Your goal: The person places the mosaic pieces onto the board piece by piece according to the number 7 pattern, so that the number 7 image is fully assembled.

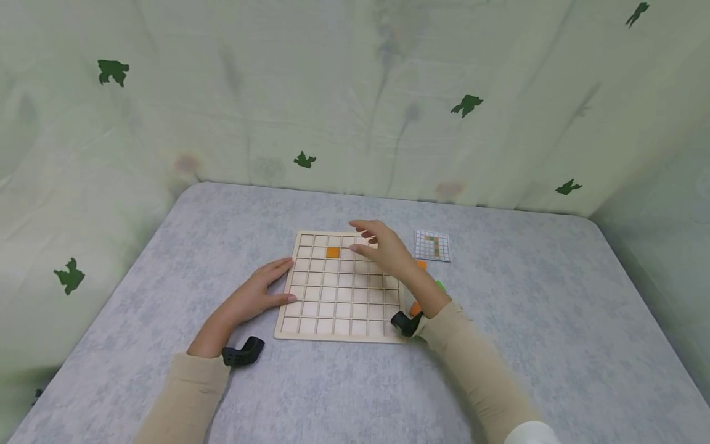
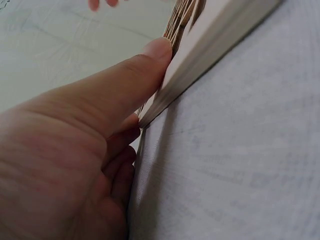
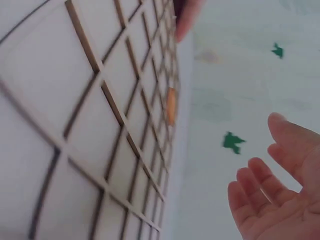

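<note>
A pale wooden grid board (image 1: 327, 295) lies on the table, and one orange square tile (image 1: 333, 252) sits in a cell of its second row from the back. My left hand (image 1: 261, 288) rests at the board's left edge, its fingers fairly straight along the side. In the left wrist view its thumb (image 2: 125, 75) touches the rim. My right hand (image 1: 385, 246) is raised over the back right part of the board, right of the tile. Its fingers are loosely bent and apart, with nothing between them, as the right wrist view also shows.
A small card (image 1: 432, 246) printed with a coloured grid pattern lies beyond the board's right back corner. Beside the board, partly hidden by my right forearm, are orange pieces (image 1: 421, 265) and a green piece (image 1: 440, 285). A pale curtain (image 1: 333, 92) hangs behind the table.
</note>
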`<state>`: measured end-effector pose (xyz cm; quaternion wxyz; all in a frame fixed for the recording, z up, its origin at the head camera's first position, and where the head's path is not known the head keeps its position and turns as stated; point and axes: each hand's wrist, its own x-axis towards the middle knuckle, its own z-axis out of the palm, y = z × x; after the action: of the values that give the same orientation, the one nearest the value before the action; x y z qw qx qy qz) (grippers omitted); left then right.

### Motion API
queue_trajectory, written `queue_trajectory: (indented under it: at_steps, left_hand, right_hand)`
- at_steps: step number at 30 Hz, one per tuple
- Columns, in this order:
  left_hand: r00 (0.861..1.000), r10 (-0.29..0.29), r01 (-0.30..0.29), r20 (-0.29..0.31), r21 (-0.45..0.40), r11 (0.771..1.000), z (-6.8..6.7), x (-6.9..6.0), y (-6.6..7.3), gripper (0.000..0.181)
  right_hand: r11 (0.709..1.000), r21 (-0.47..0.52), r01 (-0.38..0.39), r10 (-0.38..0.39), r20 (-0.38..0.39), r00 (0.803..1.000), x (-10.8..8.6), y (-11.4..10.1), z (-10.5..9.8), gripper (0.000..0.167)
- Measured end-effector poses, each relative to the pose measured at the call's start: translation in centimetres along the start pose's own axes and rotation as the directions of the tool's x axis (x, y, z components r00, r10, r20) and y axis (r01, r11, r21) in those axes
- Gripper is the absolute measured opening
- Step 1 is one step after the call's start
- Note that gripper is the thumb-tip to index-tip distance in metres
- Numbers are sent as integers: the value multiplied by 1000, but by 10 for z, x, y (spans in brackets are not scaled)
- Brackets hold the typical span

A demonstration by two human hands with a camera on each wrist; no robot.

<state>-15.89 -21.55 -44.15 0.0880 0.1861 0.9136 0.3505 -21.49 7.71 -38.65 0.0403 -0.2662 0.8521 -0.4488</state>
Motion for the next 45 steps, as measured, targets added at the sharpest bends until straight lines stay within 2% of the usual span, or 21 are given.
queue_trajectory:
  at_steps: [4,10,16,22,27,33,39,45]
  left_hand:
    - [1000,-6,6,-1,-3,1000,0,0,0,83]
    - [1000,-15,15,3,0,1000,-1,-1,1,83]
    - [1000,-12,12,11,-9,1000,-2,-2,2,83]
    - [1000,-7,7,0,-6,1000,-1,-1,1,83]
    - [1000,-5,5,7,-6,1000,0,-1,1,83]
    - [1000,-10,10,6,-1,1000,-1,0,2,83]
    - [1000,-10,10,10,-2,1000,-1,0,2,83]
    - [1000,-7,7,10,-1,1000,-1,-1,2,83]
  right_hand:
    - [999,-4,43,-43,-60,997,-19,0,-21,51]
    - [999,-15,29,-31,-107,994,-55,16,-43,52]
    - [997,-29,-68,65,-87,994,-89,41,-52,50]
    - [983,-72,-169,169,-12,986,-105,60,-52,51]
    - [973,-148,-177,180,10,984,-108,72,-48,40]
    - [966,-197,-166,169,-3,986,-107,72,-46,29]
    - [964,-183,-195,197,-7,980,-98,58,-48,31]
    - [986,-128,-111,107,-36,994,-73,36,-42,32]
